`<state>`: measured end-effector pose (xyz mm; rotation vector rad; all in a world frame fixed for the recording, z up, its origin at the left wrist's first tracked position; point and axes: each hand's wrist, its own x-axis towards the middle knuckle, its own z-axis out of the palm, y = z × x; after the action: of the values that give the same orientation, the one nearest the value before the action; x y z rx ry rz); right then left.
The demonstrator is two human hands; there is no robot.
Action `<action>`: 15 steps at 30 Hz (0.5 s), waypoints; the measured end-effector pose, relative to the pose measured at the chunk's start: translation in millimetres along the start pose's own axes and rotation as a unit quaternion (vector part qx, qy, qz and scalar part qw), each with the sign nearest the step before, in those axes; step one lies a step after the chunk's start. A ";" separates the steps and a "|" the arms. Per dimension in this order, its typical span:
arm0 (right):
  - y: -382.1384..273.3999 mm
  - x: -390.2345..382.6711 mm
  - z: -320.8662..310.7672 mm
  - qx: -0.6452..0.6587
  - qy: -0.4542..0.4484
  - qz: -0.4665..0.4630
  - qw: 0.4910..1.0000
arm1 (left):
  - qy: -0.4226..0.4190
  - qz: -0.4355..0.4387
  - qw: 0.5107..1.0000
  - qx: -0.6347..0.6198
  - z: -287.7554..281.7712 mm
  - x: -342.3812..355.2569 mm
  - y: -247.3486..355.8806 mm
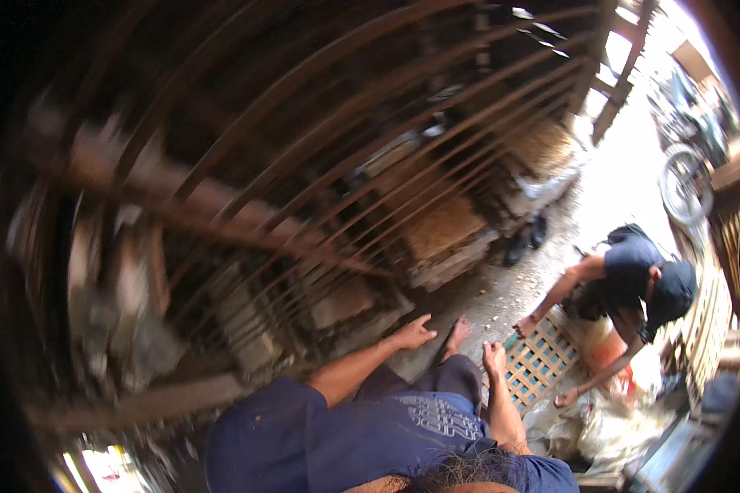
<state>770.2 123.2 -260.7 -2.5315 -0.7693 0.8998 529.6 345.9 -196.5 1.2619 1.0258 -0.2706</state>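
My left hand (415, 333) is held out over the floor, its fingers partly stretched and apart, with nothing visible in it. Beside the near left edge of a woven bamboo lattice panel (543, 359), my right hand (495, 359) is raised with its fingers curled closed. What it grips, if anything, is too small to make out. A small green piece (511, 339) lies between my right hand and a co-worker's hand (524, 326) at the panel's corner. The co-worker's other hand (566, 398) reaches down at the panel's right side.
A person in a dark cap (670, 292) bends over at the right. Clear plastic sheeting (625, 431) and an orange-red bag (607, 353) lie nearby. Slanting wooden slats (337, 177) fill the left and top, with stacked blocks (444, 234) behind. A motorcycle (686, 185) stands far right.
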 end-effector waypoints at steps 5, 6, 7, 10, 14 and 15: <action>-73.1 18.3 -19.2 0.031 -0.058 -0.064 0.996 | 0.045 -0.095 0.994 0.023 -15.8 -123.8 -121.7; -88.1 20.3 -13.4 0.047 -0.102 -0.094 0.989 | 0.115 -0.092 0.989 0.020 -24.7 -139.4 -157.3; -98.4 17.9 -3.5 0.120 -0.138 -0.098 0.978 | 0.175 -0.088 0.981 0.013 -24.1 -158.8 -182.5; -171.7 9.8 23.5 0.293 -0.302 -0.086 0.903 | 0.288 -0.131 0.935 -0.159 -39.6 -213.5 -224.9; -330.3 -73.2 15.1 0.237 -0.453 -0.144 0.847 | 0.396 -0.180 0.869 -0.235 -20.1 -256.8 -320.0; -357.5 -87.8 19.1 0.256 -0.479 -0.151 0.826 | 0.413 -0.221 0.850 -0.240 -13.3 -262.6 -316.2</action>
<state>566.5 357.4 -61.7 -1.3353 -0.9620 1.9548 163.6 158.3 -203.9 0.6386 1.9905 0.2141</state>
